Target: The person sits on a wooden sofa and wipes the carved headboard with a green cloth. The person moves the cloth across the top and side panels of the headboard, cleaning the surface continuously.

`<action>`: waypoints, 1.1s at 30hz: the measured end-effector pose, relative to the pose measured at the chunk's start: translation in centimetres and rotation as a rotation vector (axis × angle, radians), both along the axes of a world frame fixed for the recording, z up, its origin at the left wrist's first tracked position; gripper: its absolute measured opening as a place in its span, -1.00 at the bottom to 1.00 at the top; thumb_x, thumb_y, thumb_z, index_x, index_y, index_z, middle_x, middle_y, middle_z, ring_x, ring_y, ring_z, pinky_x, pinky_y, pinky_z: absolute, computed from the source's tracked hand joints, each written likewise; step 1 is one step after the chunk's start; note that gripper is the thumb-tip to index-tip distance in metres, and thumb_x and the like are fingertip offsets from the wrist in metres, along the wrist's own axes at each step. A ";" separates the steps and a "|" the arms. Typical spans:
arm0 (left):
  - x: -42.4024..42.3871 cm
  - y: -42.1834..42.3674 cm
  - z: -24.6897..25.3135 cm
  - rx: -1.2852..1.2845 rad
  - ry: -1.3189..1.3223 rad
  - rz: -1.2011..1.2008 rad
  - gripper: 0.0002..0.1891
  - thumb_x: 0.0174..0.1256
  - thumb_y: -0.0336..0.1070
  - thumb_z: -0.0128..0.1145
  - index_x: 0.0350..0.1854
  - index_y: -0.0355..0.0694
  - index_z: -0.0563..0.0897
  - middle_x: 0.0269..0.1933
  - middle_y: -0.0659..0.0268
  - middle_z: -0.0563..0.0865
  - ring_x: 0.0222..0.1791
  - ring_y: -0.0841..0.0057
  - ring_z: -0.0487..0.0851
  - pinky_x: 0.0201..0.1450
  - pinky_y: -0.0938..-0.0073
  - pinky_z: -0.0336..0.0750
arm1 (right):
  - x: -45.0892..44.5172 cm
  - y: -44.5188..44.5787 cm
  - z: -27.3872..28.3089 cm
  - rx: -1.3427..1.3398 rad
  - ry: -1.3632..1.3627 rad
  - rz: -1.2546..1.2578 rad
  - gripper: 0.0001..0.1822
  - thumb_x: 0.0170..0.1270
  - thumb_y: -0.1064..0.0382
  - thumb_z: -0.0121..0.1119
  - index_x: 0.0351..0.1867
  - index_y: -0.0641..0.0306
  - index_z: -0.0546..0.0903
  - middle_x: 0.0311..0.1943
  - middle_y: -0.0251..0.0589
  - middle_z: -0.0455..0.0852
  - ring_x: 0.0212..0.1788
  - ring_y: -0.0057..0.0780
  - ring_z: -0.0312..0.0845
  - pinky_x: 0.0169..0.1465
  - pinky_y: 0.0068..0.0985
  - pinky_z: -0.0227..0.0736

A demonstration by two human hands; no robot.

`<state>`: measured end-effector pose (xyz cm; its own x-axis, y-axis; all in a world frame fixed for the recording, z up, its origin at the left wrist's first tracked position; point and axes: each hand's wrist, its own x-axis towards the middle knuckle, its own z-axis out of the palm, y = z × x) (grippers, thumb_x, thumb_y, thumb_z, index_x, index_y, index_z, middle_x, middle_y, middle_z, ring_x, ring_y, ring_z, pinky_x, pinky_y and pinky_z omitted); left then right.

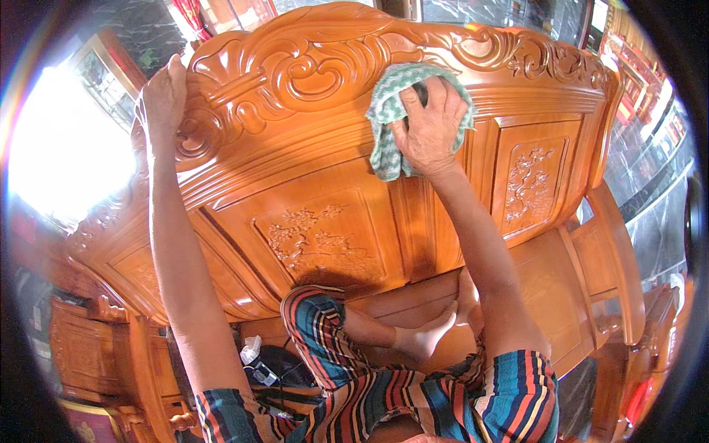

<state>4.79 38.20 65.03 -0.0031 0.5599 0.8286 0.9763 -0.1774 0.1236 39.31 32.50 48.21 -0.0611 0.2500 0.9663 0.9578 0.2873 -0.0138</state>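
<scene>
A carved, glossy wooden bench backrest (327, 144) rises in front of me, with scrollwork along its top rail and plum-blossom reliefs in its panels. My right hand (435, 124) grips a bunched green-and-white cloth (390, 105) and presses it against the backrest just below the top carving. Part of the cloth hangs down beneath my fingers. At the upper left, my left hand (166, 97) holds the backrest's carved top edge; its fingers are partly hidden.
I sit cross-legged on the wooden bench seat (545, 299), my striped trousers (332, 343) close to the backrest. A wooden armrest (617, 266) borders the right side. By my left knee lies a dark bag or cloth (285, 365) with white items. Bright glare (72, 149) covers the far left.
</scene>
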 end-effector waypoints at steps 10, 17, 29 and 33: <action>0.4 0.3 -0.2 -0.032 -0.021 0.018 -0.35 0.42 0.18 -0.36 -0.22 -0.27 0.71 -0.26 -0.09 0.71 -0.15 -0.02 0.66 -0.01 0.16 0.45 | 3.5 -0.8 -1.8 -0.001 -0.005 -0.094 -0.46 -0.06 0.14 0.28 0.03 0.18 0.50 0.05 -0.03 0.39 0.10 -0.01 0.28 0.13 -0.02 0.13; 0.0 0.6 -0.4 0.007 -0.003 -0.009 -0.36 0.42 0.17 -0.34 -0.26 -0.24 0.72 -0.27 -0.07 0.71 -0.19 -0.02 0.66 -0.04 0.13 0.44 | 3.7 -0.2 -4.0 -0.018 0.066 -0.090 -0.45 0.00 0.15 0.26 0.06 0.29 0.46 0.13 0.11 0.33 0.20 0.15 0.21 0.19 0.07 0.11; 0.5 -0.4 -0.2 0.022 -0.002 -0.025 -0.37 0.40 0.17 -0.29 -0.32 -0.28 0.70 -0.35 -0.08 0.69 -0.28 0.00 0.66 -0.15 0.13 0.46 | -4.3 1.5 -0.2 -0.073 0.026 0.053 -0.29 0.03 -0.02 0.19 0.18 0.37 0.38 0.29 0.17 0.25 0.35 0.11 0.10 0.31 0.01 0.01; 0.8 -0.5 -0.2 0.029 -0.009 -0.027 -0.37 0.40 0.17 -0.30 -0.33 -0.29 0.70 -0.35 -0.09 0.69 -0.27 -0.01 0.66 -0.14 0.12 0.46 | -5.7 1.7 0.9 -0.056 0.027 0.027 -0.28 0.04 -0.02 0.22 0.20 0.35 0.38 0.30 0.15 0.25 0.35 0.10 0.11 0.28 0.00 0.04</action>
<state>5.59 37.71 64.83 0.0043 0.5357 0.8444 0.9699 -0.2078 0.1269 33.58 34.18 49.08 -0.0430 0.3027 0.9521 0.9487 0.3112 -0.0561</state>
